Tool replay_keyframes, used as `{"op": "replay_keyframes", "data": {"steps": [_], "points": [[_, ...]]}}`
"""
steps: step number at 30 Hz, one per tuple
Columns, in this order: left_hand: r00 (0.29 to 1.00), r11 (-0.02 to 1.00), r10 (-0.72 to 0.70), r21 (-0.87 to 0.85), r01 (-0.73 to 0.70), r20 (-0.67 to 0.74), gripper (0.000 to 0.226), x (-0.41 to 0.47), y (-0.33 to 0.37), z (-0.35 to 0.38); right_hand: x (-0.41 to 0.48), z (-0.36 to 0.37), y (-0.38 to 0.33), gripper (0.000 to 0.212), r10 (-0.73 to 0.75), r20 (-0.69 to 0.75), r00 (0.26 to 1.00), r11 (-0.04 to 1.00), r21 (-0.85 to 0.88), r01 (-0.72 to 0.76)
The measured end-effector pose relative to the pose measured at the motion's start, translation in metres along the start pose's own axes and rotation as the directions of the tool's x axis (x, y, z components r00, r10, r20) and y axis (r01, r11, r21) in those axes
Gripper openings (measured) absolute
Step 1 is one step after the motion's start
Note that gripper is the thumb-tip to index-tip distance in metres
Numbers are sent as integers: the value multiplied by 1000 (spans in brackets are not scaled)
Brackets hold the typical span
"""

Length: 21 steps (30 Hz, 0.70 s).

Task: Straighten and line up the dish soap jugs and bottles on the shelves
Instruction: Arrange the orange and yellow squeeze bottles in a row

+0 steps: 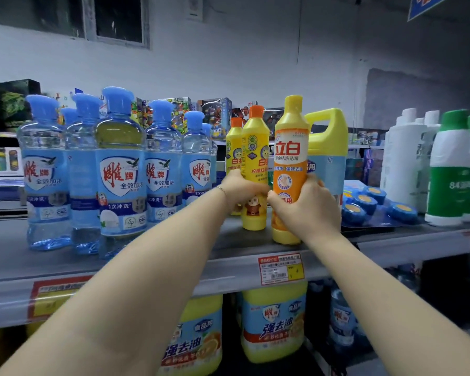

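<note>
Head view: left hand (pixel 243 189) around yellow bottle (pixel 255 169), right hand (pixel 308 204) around orange-labelled bottle (pixel 291 169).

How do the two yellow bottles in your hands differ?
The right hand holds the taller bottle with a yellow cap and orange label; the left hand holds the shorter bottle with an orange cap and yellow label. The taller bottle stands nearer the shelf edge. Both are upright.

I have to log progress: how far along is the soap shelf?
Done: the blue bottles stand upright, labels forward, though their front edge staggers. In hand: the left hand grips an orange-capped bottle, the right hand the yellow-capped bottle. Left: the yellow jug behind and the lower-shelf jugs.
</note>
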<state>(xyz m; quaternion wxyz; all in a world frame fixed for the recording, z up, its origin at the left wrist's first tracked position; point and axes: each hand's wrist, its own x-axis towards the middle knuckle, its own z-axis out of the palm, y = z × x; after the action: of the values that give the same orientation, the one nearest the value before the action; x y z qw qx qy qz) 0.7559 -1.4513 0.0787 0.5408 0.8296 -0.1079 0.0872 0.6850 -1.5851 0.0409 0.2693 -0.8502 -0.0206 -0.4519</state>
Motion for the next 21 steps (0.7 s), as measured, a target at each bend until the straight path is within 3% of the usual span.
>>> {"op": "replay_keyframes", "data": {"steps": [6, 13, 17, 21], "points": [[984, 997, -72, -11, 75, 166, 43, -13, 2, -22, 0, 0, -1, 52, 2, 1, 1000, 1000, 15, -2], [994, 998, 30, -62, -24, 102, 25, -24, -2, -13, 0, -3, -2, 54, 1, 45, 999, 1000, 6, -1], [995, 996, 80, -41, -78, 64, 50, -32, -5, -10, 1, -5, -5, 58, -5, 123, 992, 1000, 11, 3], [996, 996, 86, -31, -85, 24, 41, -36, -8, -7, 2, -8, -9, 63, -4, 184, 983, 1000, 0, 4]]}}
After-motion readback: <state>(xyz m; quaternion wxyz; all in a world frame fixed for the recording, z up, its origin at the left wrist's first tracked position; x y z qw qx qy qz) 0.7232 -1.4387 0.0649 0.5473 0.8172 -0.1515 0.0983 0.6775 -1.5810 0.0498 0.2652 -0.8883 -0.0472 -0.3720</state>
